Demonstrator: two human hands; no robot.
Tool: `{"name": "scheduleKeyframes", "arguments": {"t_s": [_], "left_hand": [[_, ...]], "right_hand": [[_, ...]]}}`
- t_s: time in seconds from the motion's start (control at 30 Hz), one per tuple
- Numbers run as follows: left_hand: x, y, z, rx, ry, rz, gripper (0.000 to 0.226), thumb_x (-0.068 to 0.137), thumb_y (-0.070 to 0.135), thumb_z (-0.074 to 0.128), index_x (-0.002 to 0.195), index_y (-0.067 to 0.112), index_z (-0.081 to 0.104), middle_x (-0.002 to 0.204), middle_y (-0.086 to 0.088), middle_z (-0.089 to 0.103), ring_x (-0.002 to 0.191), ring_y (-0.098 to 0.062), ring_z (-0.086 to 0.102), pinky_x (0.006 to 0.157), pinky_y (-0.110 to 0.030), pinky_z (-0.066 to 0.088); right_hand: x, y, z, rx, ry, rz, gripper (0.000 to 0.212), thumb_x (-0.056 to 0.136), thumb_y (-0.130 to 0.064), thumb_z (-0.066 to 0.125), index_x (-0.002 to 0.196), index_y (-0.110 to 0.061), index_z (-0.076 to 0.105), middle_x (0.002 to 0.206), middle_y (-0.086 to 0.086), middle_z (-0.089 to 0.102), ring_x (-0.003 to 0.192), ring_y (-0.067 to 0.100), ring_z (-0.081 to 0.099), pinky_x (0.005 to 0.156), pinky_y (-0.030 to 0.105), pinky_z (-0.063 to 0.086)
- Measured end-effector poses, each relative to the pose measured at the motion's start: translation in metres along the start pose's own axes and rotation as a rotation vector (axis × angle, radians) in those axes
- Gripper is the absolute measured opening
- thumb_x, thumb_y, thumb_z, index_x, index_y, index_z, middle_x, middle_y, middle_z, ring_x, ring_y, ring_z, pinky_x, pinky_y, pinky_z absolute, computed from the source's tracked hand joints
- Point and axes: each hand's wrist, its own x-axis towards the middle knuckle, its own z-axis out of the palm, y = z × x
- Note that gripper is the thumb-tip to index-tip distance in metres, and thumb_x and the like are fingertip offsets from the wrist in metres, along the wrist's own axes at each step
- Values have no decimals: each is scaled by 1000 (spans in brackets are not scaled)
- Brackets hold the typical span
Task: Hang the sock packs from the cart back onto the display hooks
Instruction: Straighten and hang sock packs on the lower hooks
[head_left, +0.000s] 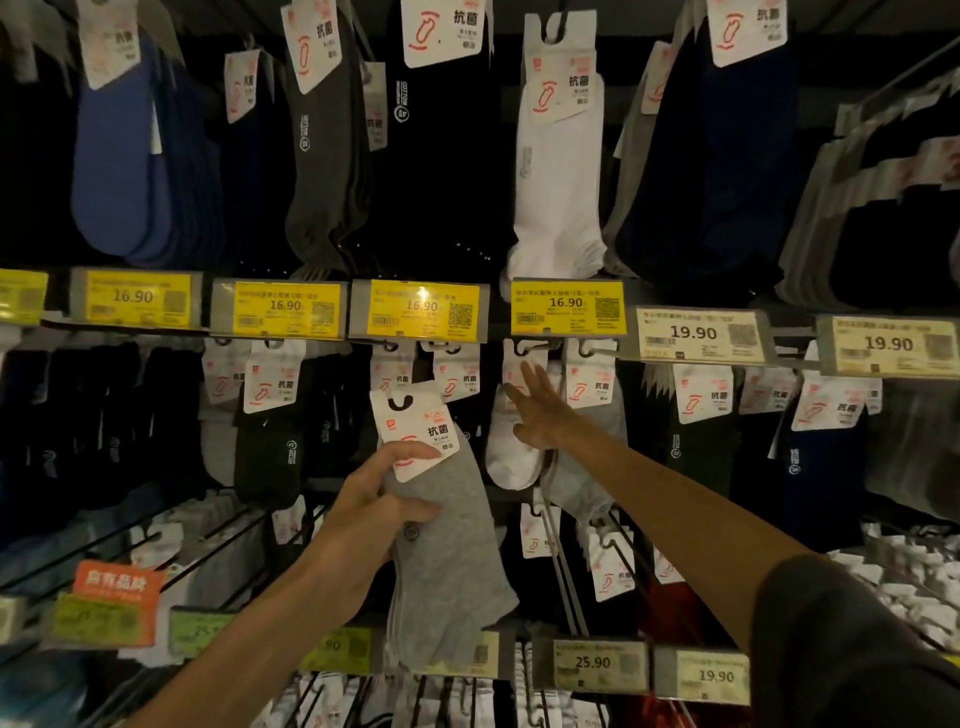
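The left hand (371, 501) gripped the gray sock pack (452, 551) just under its card, with the socks hanging below the fingers. The right hand (540, 415) was spread wide by the hanging white socks (511, 452).

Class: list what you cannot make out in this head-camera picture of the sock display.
- Cart: outside the head view.
- Whether the right hand touches the white socks: depth unclear.
- Price label behind the grey sock pack, held by the left hand: mostly covered.
- Lower-left labels: blurred.
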Motion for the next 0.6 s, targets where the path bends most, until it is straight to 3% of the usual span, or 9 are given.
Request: {"name": "scheduleKeyframes", "arguments": {"t_s": [0.17,0.3,0.37,0.47,0.53,0.6], "left_hand": [[3,-4,1,3,-26,28,60,86,-16,60,114,37,65,129,3,59,115,-28,60,77,-39,59],[3,-5,0,-17,-78,57,88,85,-18,59,126,59,50,129,8,62,119,-26,59,84,-48,59],[3,-7,0,-39,-113,69,100,84,-17,61,130,68,39,126,14,65,117,-21,63,81,-45,60],[2,-12,0,-53,-136,57,113,83,-14,65,137,73,19,131,15,64,118,-18,64,76,-39,61],[3,-15,3,-44,-174,50,104,83,-14,64,137,68,28,130,11,66,115,-19,66,76,-38,61],[4,-17,9,-13,-200,37,88,85,-15,62,134,56,40,126,6,69,111,-19,69,78,-39,60]], "right_hand": [[8,5,-3,33,-87,-11,81,96,-15,54,157,-28,2,158,5,-32,147,30,-24,120,48,10],[0,0,-11,180,-101,-32,72,99,-16,50,157,-24,9,162,7,-21,150,29,-17,120,45,10],[-18,-5,-12,318,-38,-66,64,100,-19,50,156,-18,19,165,10,-4,152,29,-1,121,41,16],[-69,-18,-8,683,124,-123,45,102,-21,50,145,-9,44,146,13,48,134,24,46,112,34,36],[-113,-27,-8,1045,179,-148,31,103,-19,48,131,-10,58,112,6,71,104,15,66,96,33,50],[-156,-31,-14,1310,187,-182,27,105,-25,44,117,-17,66,95,5,75,90,17,71,81,27,56]]}}
